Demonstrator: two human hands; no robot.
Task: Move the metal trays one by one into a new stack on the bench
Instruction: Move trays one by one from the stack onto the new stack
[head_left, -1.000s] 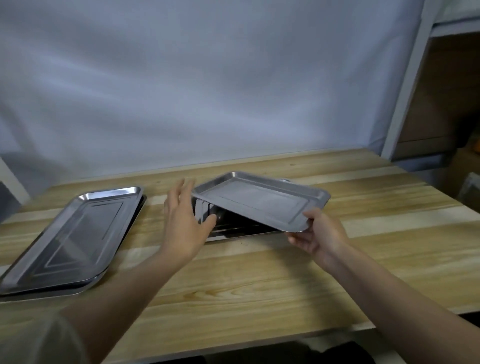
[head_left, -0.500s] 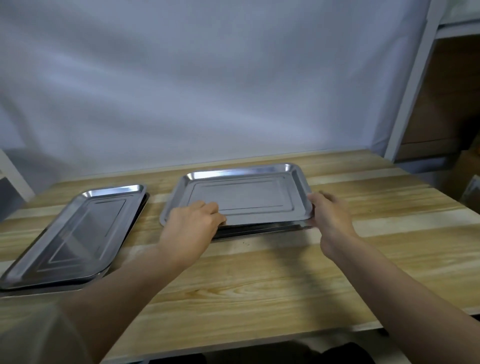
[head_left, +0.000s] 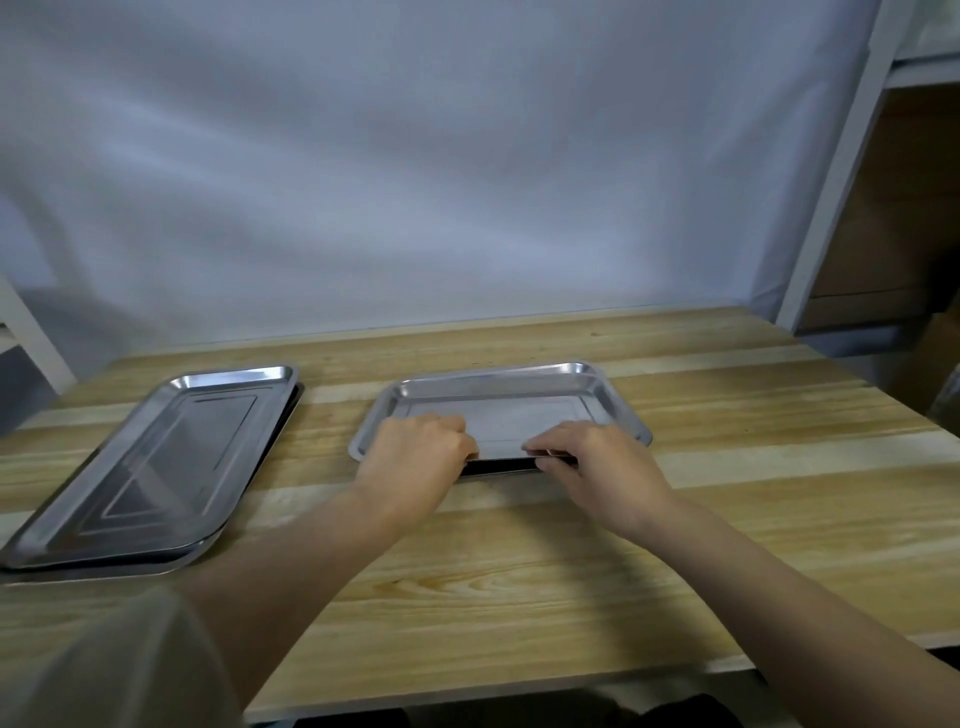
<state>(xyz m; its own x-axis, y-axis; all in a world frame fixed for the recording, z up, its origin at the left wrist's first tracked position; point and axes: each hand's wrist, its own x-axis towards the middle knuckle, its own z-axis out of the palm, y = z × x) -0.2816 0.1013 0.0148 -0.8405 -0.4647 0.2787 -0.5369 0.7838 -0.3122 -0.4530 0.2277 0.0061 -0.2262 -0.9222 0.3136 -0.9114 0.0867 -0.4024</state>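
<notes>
A stack of shiny metal trays lies in the middle of the wooden bench. Its top tray sits flat, and a dark gap shows under the near rim. My left hand rests on the near left part of that rim, fingers curled over it. My right hand grips the near rim just to the right, fingertips on top. A second stack of metal trays lies at the bench's left end, angled, untouched.
A white cloth backdrop hangs behind the bench. A white shelf post and brown cardboard boxes stand at the right. Another white post is at the far left. The bench's front edge runs just below my forearms.
The tray that I held tilted in the air has come down flat onto the middle stack. Both hands have shifted from its sides to its near rim.
</notes>
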